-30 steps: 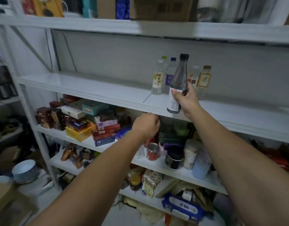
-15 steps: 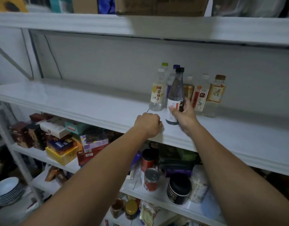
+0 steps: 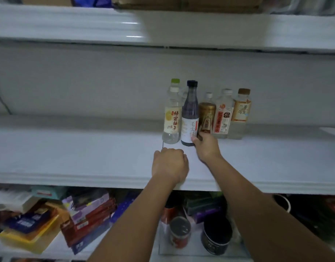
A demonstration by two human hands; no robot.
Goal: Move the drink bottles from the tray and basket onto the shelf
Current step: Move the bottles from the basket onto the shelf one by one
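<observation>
A white shelf (image 3: 77,157) runs the full width of the view, backed by a plain grey wall (image 3: 87,82), with another white board (image 3: 68,25) overhead carrying cartons that are cut off at the top edge. The dark bottle (image 3: 189,114) stands upright on the shelf in a tight row, between a yellow-label bottle (image 3: 171,120) and a gold-label bottle (image 3: 206,114); a red-label bottle (image 3: 223,118) and a brown-capped bottle (image 3: 240,112) follow on the right. The right hand (image 3: 206,146) holds the dark bottle at its foot, thumb on the label, fingers curled round the far side and mostly out of sight. The left hand (image 3: 169,164) rests on the shelf in a loose fist, its fingers tucked under and holding nothing that shows. Behind the row only a green cap (image 3: 175,81) tells of a further bottle. Below, the lower shelf is dim and blurred: stacked boxes (image 3: 87,214), a red can (image 3: 180,235), a black tub (image 3: 216,237), partly hidden by both forearms.
</observation>
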